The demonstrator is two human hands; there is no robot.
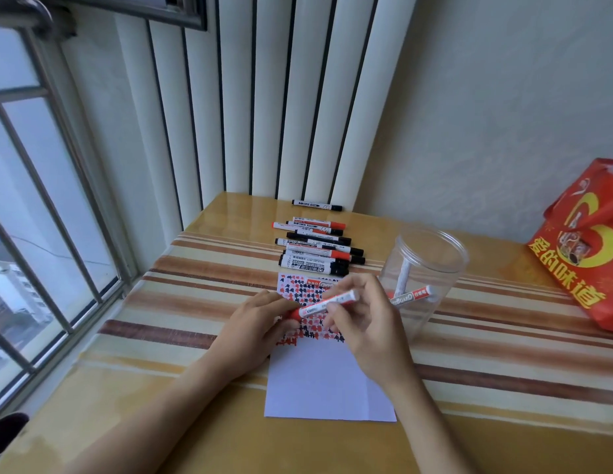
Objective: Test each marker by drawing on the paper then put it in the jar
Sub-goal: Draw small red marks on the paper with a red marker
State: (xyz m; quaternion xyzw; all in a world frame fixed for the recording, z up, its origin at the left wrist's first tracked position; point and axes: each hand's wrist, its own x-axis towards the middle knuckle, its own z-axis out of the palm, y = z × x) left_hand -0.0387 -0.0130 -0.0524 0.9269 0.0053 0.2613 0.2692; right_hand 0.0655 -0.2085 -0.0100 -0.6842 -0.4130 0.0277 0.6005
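We observe both hands over the upper part of a white sheet of paper (327,381) lying on the desk (181,436). The right hand (368,331) grips the white barrel of a red marker (327,305), fingers curled round it. The left hand (255,325) pinches the red cap end of the same marker; we cannot tell whether the cap is on or partly drawn off. The marker lies tilted, cap end lower and to the left, just above the paper. The paper's upper half carries rows of small red and black marks. A clear plastic jar (426,265) stands upright just right of the paper, near the right hand, with two markers inside it. Beyond the paper we note a row of markers (317,246) with black and red caps lying on the desk. A red bag (585,248) stands at the desk's right edge, well apart from the jar.
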